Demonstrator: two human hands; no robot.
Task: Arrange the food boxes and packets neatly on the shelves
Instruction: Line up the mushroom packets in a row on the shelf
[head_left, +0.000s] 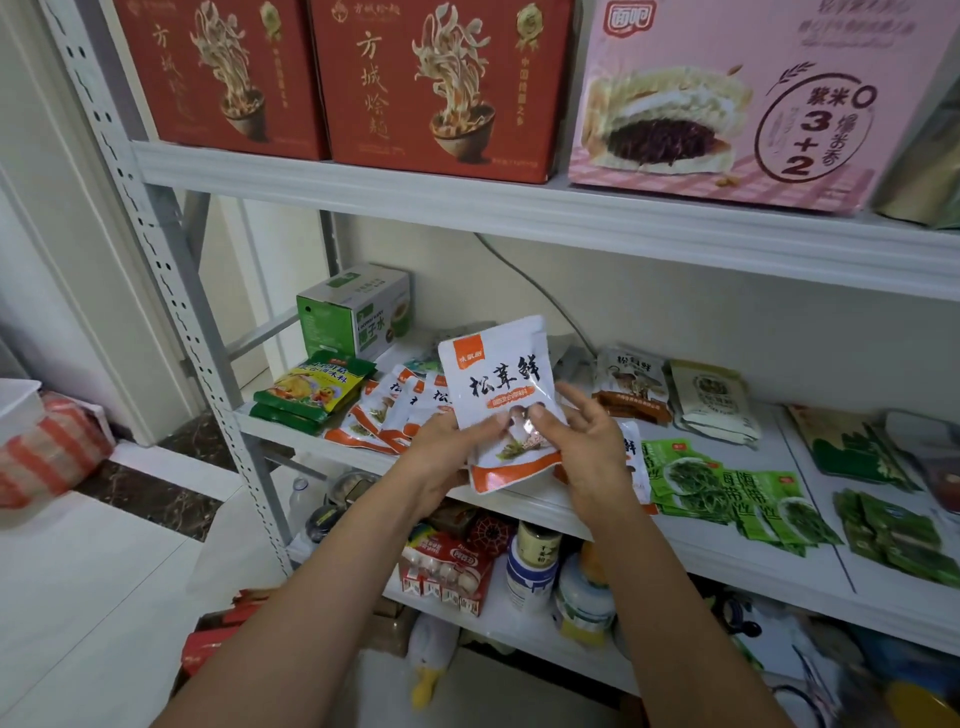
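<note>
Sorting is mid-step: I see the left hand (447, 457) and right hand (592, 452) both pinching a glossy white, orange-banded packet (496, 387), upright above the middle shelf (727, 564). Next, I judge, it joins the matching packets (400, 410) fanned at left, edges squared.

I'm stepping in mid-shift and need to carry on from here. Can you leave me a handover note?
Left hand and right hand: both grip the white-and-orange packets, held above the middle shelf.
Matching packets lie fanned on that shelf to the left; another packet lies under the right hand.
Done: red boxes and pink box stand in a row on the top shelf.
Left: stack the held packets with their matches; straighten the scattered green packets.
</note>
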